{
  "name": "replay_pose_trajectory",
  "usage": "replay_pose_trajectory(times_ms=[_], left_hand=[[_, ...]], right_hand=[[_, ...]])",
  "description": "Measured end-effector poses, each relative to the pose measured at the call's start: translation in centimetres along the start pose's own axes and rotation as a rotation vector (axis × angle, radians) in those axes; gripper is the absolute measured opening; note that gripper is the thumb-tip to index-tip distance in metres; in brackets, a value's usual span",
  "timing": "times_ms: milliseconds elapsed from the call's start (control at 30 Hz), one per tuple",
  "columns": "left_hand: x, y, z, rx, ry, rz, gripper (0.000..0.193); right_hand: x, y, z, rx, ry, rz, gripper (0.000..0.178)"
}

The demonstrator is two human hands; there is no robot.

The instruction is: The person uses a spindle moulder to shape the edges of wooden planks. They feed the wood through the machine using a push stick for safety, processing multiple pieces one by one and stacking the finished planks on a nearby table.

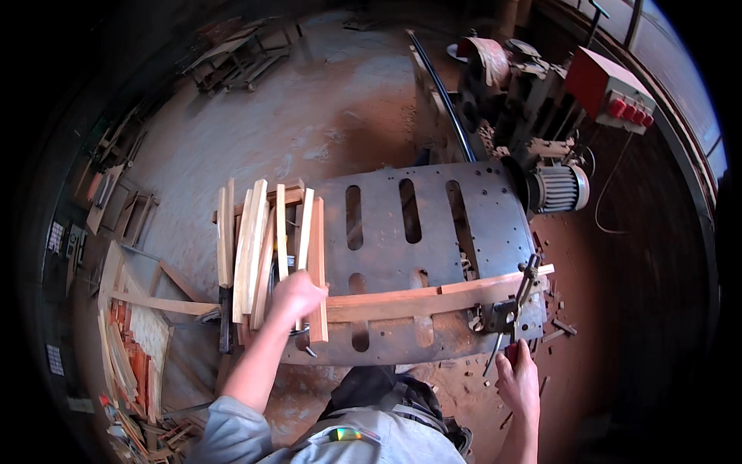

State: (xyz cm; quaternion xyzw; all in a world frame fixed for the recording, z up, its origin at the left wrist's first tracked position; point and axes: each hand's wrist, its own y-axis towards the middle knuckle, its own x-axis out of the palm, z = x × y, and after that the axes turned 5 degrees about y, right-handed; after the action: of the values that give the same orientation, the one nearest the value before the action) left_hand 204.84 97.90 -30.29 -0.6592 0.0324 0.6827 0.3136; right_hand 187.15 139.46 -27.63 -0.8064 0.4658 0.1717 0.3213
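Note:
My left hand (pixel 298 297) is closed around a pale wooden strip (pixel 281 232) among several strips lying across the left end of a steel machine table (pixel 379 263). A reddish strip (pixel 318 267) lies just right of that hand. My right hand (pixel 519 380) is wrapped round a red handle (pixel 512 353) at the table's near right corner; most of the handle is hidden by the fingers. Beside it stands a metal clamp fixture (pixel 506 313) with a slanted rod. A long wooden fence (pixel 386 305) crosses the table from the strips to the clamp.
An electric motor (pixel 558 188) sits past the table's right end, below a red and grey switch box (pixel 614 91). A wooden bin (pixel 135 340) with offcuts stands at left. Wood scraps (pixel 560 329) litter the floor at right. A low trolley (pixel 239 58) is far off.

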Motion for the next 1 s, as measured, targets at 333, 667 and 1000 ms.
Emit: replay_pose_trajectory(times_ms=[333, 667, 1000], left_hand=[[-1.3, -1.8, 3.4, 0.128, -1.357, -0.506, 0.028], [2.6, 1.6, 16.0, 0.621, -0.39, -0.144, 0.04], [8.5, 1.2, 25.1, 0.845, -0.148, -0.013, 0.027]], right_hand=[[-1.0, -0.3, -2.7, 0.021, 0.021, -0.031, 0.037], [-0.9, 0.1, -0.7, 0.034, 0.05, -0.023, 0.043], [-1.2, 0.0, -0.8, 0.094, 0.099, -0.073, 0.056]])
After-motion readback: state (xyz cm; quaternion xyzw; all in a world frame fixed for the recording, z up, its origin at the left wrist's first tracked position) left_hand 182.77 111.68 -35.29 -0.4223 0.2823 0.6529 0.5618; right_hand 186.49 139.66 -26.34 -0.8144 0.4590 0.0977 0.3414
